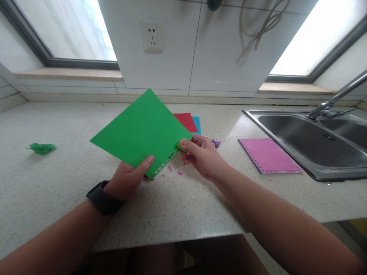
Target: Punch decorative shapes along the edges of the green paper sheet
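A green sheet of paper is held up above the counter, tilted so one corner points away from me. My left hand pinches its near edge, thumb on top and fingers underneath. At the right corner, my right hand is closed around a small yellow-green craft punch, which sits on the paper's edge. A row of small punched holes runs along that edge between my hands. Pink paper scraps lie on the counter below. Most of the punch is hidden by my fingers.
Behind the green sheet lie red paper and blue paper. Small owl-like figures stand beyond my right hand. Pink paper with punched edges rests by the steel sink. A crumpled green piece lies far left.
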Tool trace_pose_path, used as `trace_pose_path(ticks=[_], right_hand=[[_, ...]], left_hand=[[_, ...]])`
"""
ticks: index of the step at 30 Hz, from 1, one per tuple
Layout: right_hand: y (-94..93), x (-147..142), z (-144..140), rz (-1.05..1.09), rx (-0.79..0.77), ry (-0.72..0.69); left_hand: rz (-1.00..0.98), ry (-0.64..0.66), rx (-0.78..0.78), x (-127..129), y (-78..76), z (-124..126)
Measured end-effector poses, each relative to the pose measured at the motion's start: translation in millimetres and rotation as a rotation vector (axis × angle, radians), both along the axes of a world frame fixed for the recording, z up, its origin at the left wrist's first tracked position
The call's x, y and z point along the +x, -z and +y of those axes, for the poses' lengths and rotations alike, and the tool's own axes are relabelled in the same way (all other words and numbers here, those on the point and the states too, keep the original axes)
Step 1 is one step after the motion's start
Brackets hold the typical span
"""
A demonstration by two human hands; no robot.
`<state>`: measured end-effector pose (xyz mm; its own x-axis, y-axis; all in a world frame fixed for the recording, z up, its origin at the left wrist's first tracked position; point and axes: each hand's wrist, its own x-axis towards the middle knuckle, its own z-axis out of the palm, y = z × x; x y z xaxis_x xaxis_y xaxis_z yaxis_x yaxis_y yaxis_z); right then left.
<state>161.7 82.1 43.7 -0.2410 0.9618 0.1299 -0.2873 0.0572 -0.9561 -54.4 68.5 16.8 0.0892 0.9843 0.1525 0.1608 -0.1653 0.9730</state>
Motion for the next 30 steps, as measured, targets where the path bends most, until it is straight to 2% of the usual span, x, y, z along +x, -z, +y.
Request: trace_pose_path(ticks=[7, 11, 15, 18, 21, 25, 30], right_hand=[[-2.0, 2, -1, 0.008, 0.027, -0.012], [-3.7, 4, 0, 0.034, -0.027, -0.028], [-4.2, 6, 3, 0.101, -0.059, 0.061], [-1.3, 8, 6, 0.06, -0.034, 0.15], [1.7, 12, 10, -0.153, 0.083, 0.263], [0.0, 19, 11, -0.585, 0.32, 0.366], [-3.9, 21, 6, -1.13, 0.669, 0.351]], left_hand=[[0.019, -0.034, -0.028, 1, -4.0, -2], [0.012, -0.026, -0.033, 0, -4.5, -1], [-0.02, -0.059, -0.084, -1, -1.6, 1], [-0.04, -0.029, -0.116, -2, 0.2, 3], [-0.025, -0.001, -0.109, -2, 0.3, 4], [0.01, -0.012, -0.087, -1, -0.9, 6], [-0.051, -0.025, -0.085, 2, -4.2, 7]])
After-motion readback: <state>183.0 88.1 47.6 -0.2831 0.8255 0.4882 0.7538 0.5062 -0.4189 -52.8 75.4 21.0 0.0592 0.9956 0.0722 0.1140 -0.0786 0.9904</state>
